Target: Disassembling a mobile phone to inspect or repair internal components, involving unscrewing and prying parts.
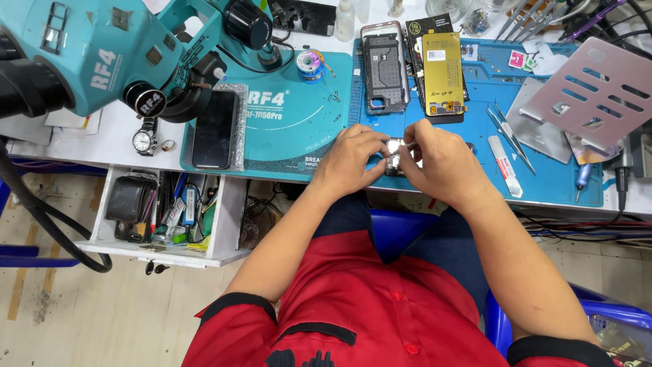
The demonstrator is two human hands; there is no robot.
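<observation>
White and crowded, the repair surface [122,139] ran across the top of the view, with a bare tiled floor below it on the left. Largest on it was a teal microscope [102,54], tilted over the left end, its black cable looping down towards the floor. Beside it lay a teal work mat [299,129], and to the right of that a wider blue mat [543,173] that reached almost to the surface's right end. A perforated grey metal plate [594,88] stood tilted over the blue mat's far right corner. An open white drawer [163,214], packed with tools and small bottles, hung out below the left edge. On the teal mat rested a dark phone [214,129] in clear wrap; just left of it, on the white top, a wristwatch [143,139]. Farther back lay an opened phone frame [384,68] and, next to it, a yellow-backed screen panel [443,71]. Tweezers [506,129] and a small white tube [504,165] lay to the right of the hands.

Both hands met at the near edge where the two mats joined. The left hand [350,160] and the right hand [438,163] each had its grip pinched on a small metallic part [396,155], held between them just above the mat; what the part was could not be told.
</observation>
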